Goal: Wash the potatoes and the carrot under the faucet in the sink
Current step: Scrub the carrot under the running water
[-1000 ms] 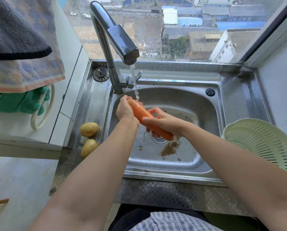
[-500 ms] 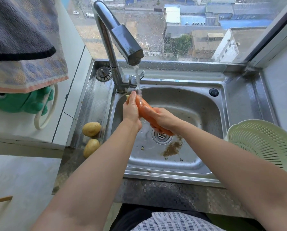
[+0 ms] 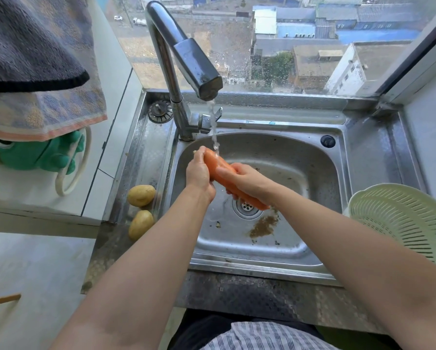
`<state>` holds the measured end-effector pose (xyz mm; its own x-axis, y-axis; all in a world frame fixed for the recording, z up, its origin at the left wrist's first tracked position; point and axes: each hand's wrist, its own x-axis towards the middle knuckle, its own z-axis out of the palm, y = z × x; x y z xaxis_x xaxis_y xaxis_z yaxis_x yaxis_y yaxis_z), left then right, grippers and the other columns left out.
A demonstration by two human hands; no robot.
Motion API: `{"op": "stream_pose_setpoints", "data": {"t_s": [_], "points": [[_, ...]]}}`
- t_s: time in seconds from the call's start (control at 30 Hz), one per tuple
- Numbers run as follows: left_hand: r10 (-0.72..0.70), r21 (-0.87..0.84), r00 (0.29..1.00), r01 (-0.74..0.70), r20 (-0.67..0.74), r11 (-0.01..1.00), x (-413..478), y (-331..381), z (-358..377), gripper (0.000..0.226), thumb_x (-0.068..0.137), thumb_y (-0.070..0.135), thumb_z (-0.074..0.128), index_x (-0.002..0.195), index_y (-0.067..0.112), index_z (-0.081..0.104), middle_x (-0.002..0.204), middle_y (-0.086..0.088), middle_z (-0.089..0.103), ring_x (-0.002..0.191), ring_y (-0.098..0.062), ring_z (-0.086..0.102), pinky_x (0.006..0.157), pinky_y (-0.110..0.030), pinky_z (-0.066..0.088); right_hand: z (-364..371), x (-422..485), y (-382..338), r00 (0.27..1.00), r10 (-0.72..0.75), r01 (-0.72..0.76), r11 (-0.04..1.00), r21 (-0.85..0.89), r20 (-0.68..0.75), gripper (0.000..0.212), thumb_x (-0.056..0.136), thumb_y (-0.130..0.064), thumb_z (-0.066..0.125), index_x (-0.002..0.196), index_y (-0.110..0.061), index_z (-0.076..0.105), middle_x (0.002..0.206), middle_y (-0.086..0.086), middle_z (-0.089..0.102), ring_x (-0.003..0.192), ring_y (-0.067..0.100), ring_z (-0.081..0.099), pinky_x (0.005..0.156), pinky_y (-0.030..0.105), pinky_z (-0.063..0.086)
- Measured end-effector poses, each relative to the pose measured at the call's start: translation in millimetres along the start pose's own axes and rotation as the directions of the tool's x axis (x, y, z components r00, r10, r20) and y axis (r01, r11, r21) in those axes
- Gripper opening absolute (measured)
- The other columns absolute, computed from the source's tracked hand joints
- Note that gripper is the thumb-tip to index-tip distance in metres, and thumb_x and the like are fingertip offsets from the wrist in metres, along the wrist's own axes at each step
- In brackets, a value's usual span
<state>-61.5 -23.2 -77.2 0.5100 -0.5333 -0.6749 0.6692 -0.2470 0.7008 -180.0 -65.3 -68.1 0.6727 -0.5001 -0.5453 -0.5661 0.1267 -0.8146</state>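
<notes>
1. Under the faucet (image 3: 196, 64), over the basin of the sink (image 3: 300, 170), the carrot (image 3: 218, 166) is held slantwise. Its thick end is uppermost, where the stream (image 3: 214, 133) strikes it, and its tip is low above the drain (image 3: 246, 206).
2. The thick end is gripped by the left hand (image 3: 199, 174), with the fingers curled round it. The middle is wrapped by the right hand (image 3: 248, 181), with the thumb laid along the top.
3. The step in hand is judged to be the rubbing of the carrot under the water. It would be done well if the carrot were turned about its length, so that every side is brought under the stream. The covered parts should be bared in turn, since skin hidden by a palm is not rinsed.
4. A wet carrot is likely to be slippery, so a firm hold at one end is advised while the other hand is slid along.
5. The carrot is smooth, orange and tapered. The sink is dulled stainless steel, with brown grit (image 3: 265, 224) lying beside the drain.
6. Two potatoes (image 3: 141, 195), yellowish, oval and matt, lie on the steel ledge left of the basin and are judged not yet washed. A pale green perforated colander (image 3: 401, 223) stands at the right.
</notes>
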Motion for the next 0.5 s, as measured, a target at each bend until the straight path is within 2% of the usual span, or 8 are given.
{"op": "stream_pose_setpoints", "data": {"t_s": [0.07, 0.1, 0.2, 0.23, 0.27, 0.37, 0.4, 0.5], "points": [[0.033, 0.017, 0.999, -0.034, 0.029, 0.999, -3.5, 0.9, 5.0, 0.024, 0.097, 0.033, 0.051, 0.092, 0.011, 0.059, 0.091, -0.009, 0.062, 0.083, -0.020, 0.061, 0.092, -0.039, 0.051, 3.8, 4.9, -2.7, 0.989, 0.023, -0.030, 0.998, -0.046, -0.148, 0.059, 0.081, -0.071, 0.054, 0.092, -0.013, 0.062, 0.069, 0.005, 0.065, 0.051, 0.014, 0.059, 0.049, 0.026, 0.051], [0.048, 0.017, 0.998, -0.048, 0.028, 0.999, -3.3, 0.6, 5.2, 0.024, 0.097, 0.033, 0.051, 0.091, 0.011, 0.060, 0.091, -0.009, 0.062, 0.083, -0.020, 0.061, 0.092, -0.039, 0.051, 1.9, 4.6, -4.3, 0.990, 0.023, -0.029, 0.999, -0.042, -0.142, 0.060, 0.081, -0.071, 0.054, 0.092, -0.013, 0.062, 0.070, 0.006, 0.065, 0.052, 0.015, 0.059, 0.050, 0.027, 0.051], [0.070, 0.010, 0.997, -0.070, -0.012, 0.997, -2.9, 4.2, 3.1, 0.027, 0.097, 0.034, 0.050, 0.082, 0.013, 0.058, 0.082, -0.006, 0.060, 0.074, -0.018, 0.059, 0.072, -0.035, 0.051, -10.3, -2.8, -4.8, 0.994, -0.022, 0.015, 0.998, 0.069, 0.105, 0.040, 0.096, -0.046, 0.052, 0.116, -0.012, 0.055, 0.092, 0.007, 0.064, 0.070, 0.014, 0.061, 0.057, 0.025, 0.053], [0.073, 0.001, 0.997, -0.073, -0.022, 0.997, -3.0, 5.4, 2.5, 0.028, 0.097, 0.034, 0.050, 0.079, 0.014, 0.057, 0.078, -0.005, 0.060, 0.069, -0.018, 0.058, 0.066, -0.031, 0.049, -11.2, -5.1, -4.9, 0.989, -0.034, 0.019, 0.994, 0.104, 0.145, 0.037, 0.098, -0.041, 0.051, 0.120, -0.011, 0.053, 0.096, 0.007, 0.063, 0.073, 0.014, 0.062, 0.058, 0.024, 0.053], [0.075, -0.012, 0.997, -0.075, -0.028, 0.997, -3.0, 6.0, 2.9, 0.028, 0.097, 0.032, 0.050, 0.078, 0.014, 0.056, 0.077, -0.005, 0.059, 0.068, -0.017, 0.057, 0.063, -0.030, 0.047, -8.9, -5.3, -6.1, 0.991, -0.031, 0.017, 0.994, 0.107, 0.130, 0.040, 0.098, -0.043, 0.050, 0.120, -0.009, 0.054, 0.093, 0.007, 0.063, 0.071, 0.014, 0.062, 0.057, 0.025, 0.053], [0.085, 0.002, 0.996, -0.085, -0.004, 0.996, -9.0, 5.6, 6.1, 0.026, 0.098, 0.029, 0.050, 0.078, 0.013, 0.058, 0.076, -0.004, 0.060, 0.069, -0.015, 0.057, 0.065, -0.028, 0.050, 1.5, 1.7, -13.8, 0.995, 0.080, -0.077, 0.995, 0.057, -0.065, 0.069, 0.089, -0.069, 0.043, 0.102, -0.005, 0.063, 0.076, 0.011, 0.065, 0.055, 0.019, 0.059, 0.050, 0.029, 0.051], [0.081, 0.006, 0.997, -0.081, 0.000, 0.997, -9.7, 5.3, 4.5, 0.026, 0.097, 0.029, 0.051, 0.078, 0.013, 0.058, 0.076, -0.005, 0.060, 0.069, -0.016, 0.058, 0.068, -0.030, 0.051, 1.5, 3.6, -15.0, 0.993, 0.098, -0.095, 0.994, 0.053, -0.067, 0.071, 0.089, -0.070, 0.041, 0.103, -0.005, 0.064, 0.076, 0.012, 0.065, 0.054, 0.020, 0.060, 0.051, 0.030, 0.051], [0.067, 0.002, 0.997, -0.067, -0.043, 0.998, -7.7, 8.4, -6.4, 0.023, 0.093, 0.030, 0.052, 0.085, 0.010, 0.061, 0.080, -0.009, 0.063, 0.069, -0.020, 0.061, 0.062, -0.032, 0.051, -9.9, -1.1, -12.1, 0.985, 0.082, -0.110, 0.977, 0.182, 0.155, 0.048, 0.100, -0.048, 0.040, 0.124, -0.010, 0.056, 0.097, 0.012, 0.067, 0.073, 0.019, 0.064, 0.063, 0.031, 0.054]]}}
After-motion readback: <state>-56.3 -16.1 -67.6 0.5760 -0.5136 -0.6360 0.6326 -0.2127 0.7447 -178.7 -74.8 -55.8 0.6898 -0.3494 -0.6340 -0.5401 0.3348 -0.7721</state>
